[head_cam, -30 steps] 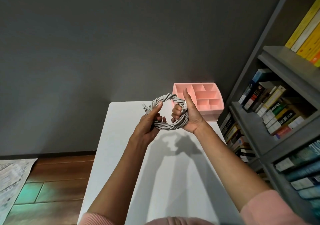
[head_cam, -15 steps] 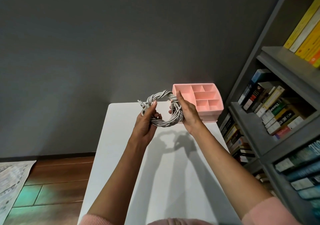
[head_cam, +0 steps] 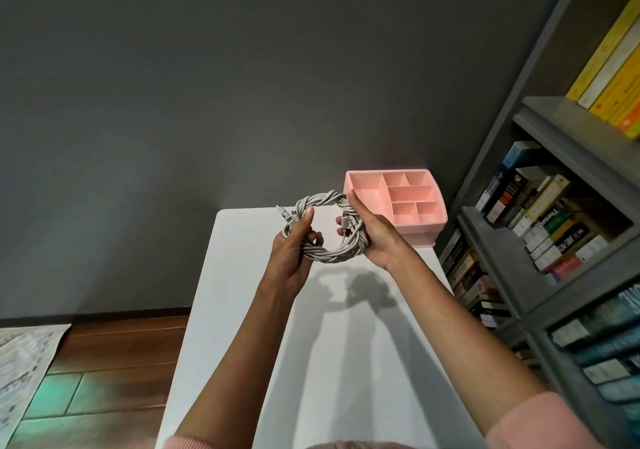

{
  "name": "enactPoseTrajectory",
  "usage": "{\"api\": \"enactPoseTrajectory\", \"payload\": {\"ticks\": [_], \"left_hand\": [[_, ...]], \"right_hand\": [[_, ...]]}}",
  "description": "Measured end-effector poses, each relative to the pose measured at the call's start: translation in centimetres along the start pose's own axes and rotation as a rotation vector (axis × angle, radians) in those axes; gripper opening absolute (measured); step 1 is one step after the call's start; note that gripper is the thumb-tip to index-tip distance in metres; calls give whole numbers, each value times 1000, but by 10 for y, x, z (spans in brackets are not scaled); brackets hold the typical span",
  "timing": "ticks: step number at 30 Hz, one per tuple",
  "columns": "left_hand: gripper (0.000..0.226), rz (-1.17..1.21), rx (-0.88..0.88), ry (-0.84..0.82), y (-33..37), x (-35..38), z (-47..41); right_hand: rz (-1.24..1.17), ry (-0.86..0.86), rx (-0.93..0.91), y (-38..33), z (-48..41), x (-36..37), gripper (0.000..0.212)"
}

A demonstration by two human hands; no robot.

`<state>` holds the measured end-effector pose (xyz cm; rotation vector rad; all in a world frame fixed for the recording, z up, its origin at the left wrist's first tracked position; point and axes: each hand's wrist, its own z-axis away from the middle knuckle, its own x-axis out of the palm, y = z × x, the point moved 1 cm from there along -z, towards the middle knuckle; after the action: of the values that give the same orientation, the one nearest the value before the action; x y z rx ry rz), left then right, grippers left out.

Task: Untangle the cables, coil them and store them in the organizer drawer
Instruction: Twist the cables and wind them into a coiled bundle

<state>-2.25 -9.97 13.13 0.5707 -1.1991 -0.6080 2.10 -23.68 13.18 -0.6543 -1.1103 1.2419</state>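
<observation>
A grey cable (head_cam: pixel 325 203), wound into a twisted ring, is held up in the air above the white table (head_cam: pixel 235 275). My left hand (head_cam: pixel 292 248) grips the ring's left side, thumb on top near a plug end that sticks out to the left. My right hand (head_cam: pixel 372 237) grips the ring's right side, fingers curled through the loop. The pink organizer (head_cam: pixel 429 222), with several open compartments on top, stands at the table's far right corner, just behind my right hand.
A grey bookshelf (head_cam: pixel 568 234) full of books runs along the right of the table. A dark grey wall is behind. Wooden floor and a patterned rug (head_cam: pixel 20 362) lie to the left, below the table's edge.
Both hands have carried the coiled cable away from me toward the far end of the table. My right hand now sits right in front of the organizer.
</observation>
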Motion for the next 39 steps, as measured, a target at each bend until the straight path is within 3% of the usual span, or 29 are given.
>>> {"api": "enactPoseTrajectory", "payload": {"ticks": [6, 20, 25, 39], "left_hand": [[11, 63, -13, 40, 1, 5, -2], [7, 103, -30, 57, -2, -1, -5], [7, 96, 5, 44, 0, -2, -7], [13, 112, 23, 53, -1, -2, -7]], "right_hand": [[-81, 37, -123, 5, -4, 5, 26], [-178, -24, 105, 6, -2, 7, 23], [-263, -52, 85, 2, 0, 8, 22], [-187, -34, 133, -1, -2, 7, 26]]}}
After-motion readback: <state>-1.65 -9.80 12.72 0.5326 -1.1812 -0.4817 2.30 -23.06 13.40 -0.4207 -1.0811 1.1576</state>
